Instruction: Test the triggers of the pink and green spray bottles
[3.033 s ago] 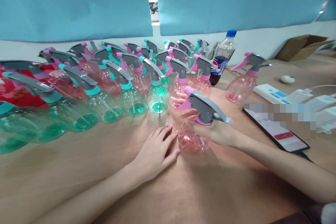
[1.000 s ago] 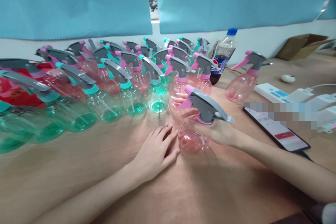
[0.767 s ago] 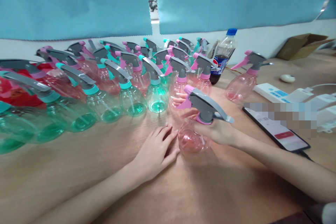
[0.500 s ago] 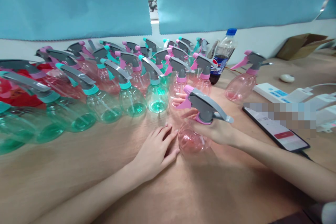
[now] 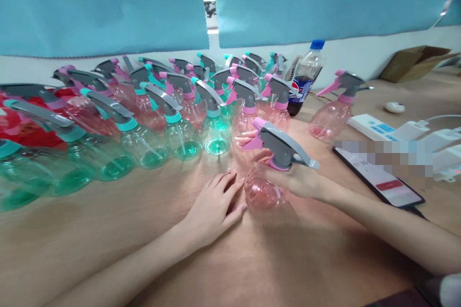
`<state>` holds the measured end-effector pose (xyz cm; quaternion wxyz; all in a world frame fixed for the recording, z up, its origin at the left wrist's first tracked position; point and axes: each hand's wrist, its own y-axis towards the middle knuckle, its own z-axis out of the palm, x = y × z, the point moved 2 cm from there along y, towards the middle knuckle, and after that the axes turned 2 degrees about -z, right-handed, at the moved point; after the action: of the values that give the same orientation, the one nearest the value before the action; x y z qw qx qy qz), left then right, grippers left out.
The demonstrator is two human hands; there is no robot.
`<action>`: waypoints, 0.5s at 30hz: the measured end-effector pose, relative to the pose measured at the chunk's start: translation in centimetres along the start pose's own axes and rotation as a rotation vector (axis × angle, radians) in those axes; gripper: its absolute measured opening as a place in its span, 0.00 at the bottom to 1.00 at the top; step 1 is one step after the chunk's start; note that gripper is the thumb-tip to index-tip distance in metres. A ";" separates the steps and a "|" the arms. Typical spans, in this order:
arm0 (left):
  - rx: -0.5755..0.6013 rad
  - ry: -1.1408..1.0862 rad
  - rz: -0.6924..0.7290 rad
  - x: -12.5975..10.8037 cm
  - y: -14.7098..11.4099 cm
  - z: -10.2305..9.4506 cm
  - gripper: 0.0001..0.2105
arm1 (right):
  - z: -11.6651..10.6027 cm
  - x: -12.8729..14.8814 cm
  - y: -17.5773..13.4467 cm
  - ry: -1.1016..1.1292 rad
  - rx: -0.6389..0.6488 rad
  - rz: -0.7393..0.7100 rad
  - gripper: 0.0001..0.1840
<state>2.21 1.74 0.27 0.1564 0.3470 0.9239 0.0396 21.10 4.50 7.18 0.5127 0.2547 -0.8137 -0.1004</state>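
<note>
A clear pink spray bottle (image 5: 264,194) with a grey and pink trigger head stands upright on the wooden table (image 5: 223,268). My right hand (image 5: 302,180) is wrapped around it just below the collar, the thumb on the near side and some fingers showing beyond it. Palm down on the tabletop, my left hand (image 5: 212,206) lies with its fingers stretched out and holds nothing. Its fingertips reach close to the base of that bottle; whether they touch it I cannot tell. Just beyond my hands stands a green spray bottle (image 5: 216,136) with a turquoise collar.
Several green and pink spray bottles fill the left and back, among them a front green one (image 5: 146,146). On the right are a lone pink spray bottle (image 5: 329,117), a cola bottle (image 5: 304,81), a phone (image 5: 378,177), a power strip (image 5: 374,127) and a cardboard box (image 5: 414,64).
Both hands and the held spray bottle stay practically in place. The view has shifted very slightly, with the bottles at left appearing a little further right.
</note>
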 end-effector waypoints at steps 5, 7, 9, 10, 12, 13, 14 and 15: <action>-0.002 -0.001 -0.009 -0.1 0.0 -0.2 0.17 | -0.1 0.1 0.2 0.000 -0.008 -0.032 0.08; -0.008 -0.007 -0.010 -0.1 0.0 -0.3 0.17 | -0.1 0.2 0.3 0.005 -0.013 -0.021 0.09; -0.007 -0.009 -0.013 -0.1 -0.1 -0.2 0.18 | -0.2 0.4 0.4 0.016 -0.005 -0.011 0.08; -0.004 -0.009 -0.016 -0.1 -0.1 -0.2 0.19 | -0.2 0.5 0.5 0.023 0.004 -0.010 0.07; 0.004 -0.007 -0.019 -0.1 -0.1 -0.2 0.20 | -0.3 0.6 0.5 0.016 0.012 -0.009 0.05; 0.007 -0.006 -0.021 0.0 -0.1 -0.2 0.20 | -0.3 0.6 0.5 0.007 0.015 -0.008 0.04; 0.011 -0.006 -0.022 0.0 -0.1 -0.2 0.20 | -0.4 0.6 0.5 -0.004 0.018 -0.010 0.03; 0.013 -0.005 -0.022 0.0 -0.1 -0.1 0.21 | -0.4 0.6 0.5 -0.013 0.021 -0.016 0.04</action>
<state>2.12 1.67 0.39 0.1567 0.3379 0.9275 0.0308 21.10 4.70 8.03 0.5039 0.2659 -0.8161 -0.0974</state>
